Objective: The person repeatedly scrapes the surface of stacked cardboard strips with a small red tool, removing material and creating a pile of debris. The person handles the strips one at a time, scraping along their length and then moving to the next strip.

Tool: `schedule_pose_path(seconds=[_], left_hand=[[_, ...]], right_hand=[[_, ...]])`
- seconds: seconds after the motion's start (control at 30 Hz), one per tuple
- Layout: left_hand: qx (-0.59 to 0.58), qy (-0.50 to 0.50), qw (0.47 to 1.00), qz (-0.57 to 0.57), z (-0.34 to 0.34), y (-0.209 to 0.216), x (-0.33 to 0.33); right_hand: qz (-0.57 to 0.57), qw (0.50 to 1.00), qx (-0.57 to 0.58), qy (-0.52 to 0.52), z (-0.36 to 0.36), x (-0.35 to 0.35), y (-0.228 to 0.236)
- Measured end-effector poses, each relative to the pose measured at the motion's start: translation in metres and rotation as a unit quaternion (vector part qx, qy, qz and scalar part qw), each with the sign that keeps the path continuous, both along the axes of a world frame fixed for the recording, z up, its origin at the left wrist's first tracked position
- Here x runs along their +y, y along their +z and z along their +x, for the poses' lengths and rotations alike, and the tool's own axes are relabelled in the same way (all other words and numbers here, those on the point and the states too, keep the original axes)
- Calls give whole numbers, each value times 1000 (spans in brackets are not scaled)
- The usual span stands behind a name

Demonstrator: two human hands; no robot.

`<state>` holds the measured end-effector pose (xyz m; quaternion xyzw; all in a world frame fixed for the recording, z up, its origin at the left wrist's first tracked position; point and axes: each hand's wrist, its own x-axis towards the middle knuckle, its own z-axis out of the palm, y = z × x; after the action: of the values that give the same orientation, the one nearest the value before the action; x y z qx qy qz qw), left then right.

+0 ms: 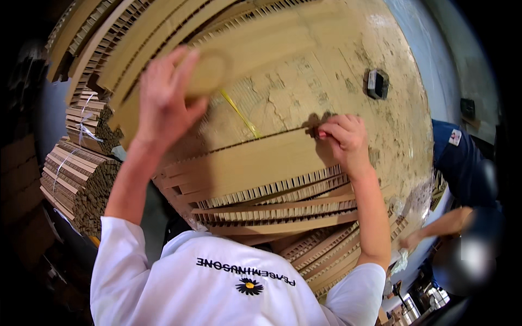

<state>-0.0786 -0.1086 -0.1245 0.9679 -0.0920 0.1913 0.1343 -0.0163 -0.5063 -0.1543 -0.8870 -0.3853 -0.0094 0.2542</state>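
Observation:
My left hand (pixel 168 92) is raised over the far left part of the work table, its fingers and thumb curled round the edge of a blurred tan ring that looks like a roll of tape (pixel 213 69). My right hand (pixel 345 138) pinches a small red thing (pixel 322 133), too covered by the fingers to name. It is at the right end of a slotted cardboard strip (pixel 255 160) lying across the table in front of me. Beyond that strip, a thin yellow strap (pixel 239 113) lies on the worn tabletop (pixel 397 136).
More slotted cardboard strips (pixel 283 209) lie close to my body, and others (pixel 136 43) at the far left. Tied cardboard bundles (pixel 81 174) stand left of the table. A small black box (pixel 376 84) sits at the right. Another person's dark blue sleeve (pixel 459 155) shows beyond the right edge.

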Motion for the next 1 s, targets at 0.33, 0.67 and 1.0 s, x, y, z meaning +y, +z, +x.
schedule_pose_path(seconds=[0.33, 0.67, 1.0], left_hand=[[172, -127, 959, -185, -60, -51, -79], [260, -52, 917, -298, -71, -70, -90], [213, -64, 930, -293, -66, -72, -104]], right_hand=[[2, 1000, -1, -3, 1, -1, -3], [12, 1000, -6, 6, 3, -2, -10], [18, 999, 28, 9, 5, -5, -5]])
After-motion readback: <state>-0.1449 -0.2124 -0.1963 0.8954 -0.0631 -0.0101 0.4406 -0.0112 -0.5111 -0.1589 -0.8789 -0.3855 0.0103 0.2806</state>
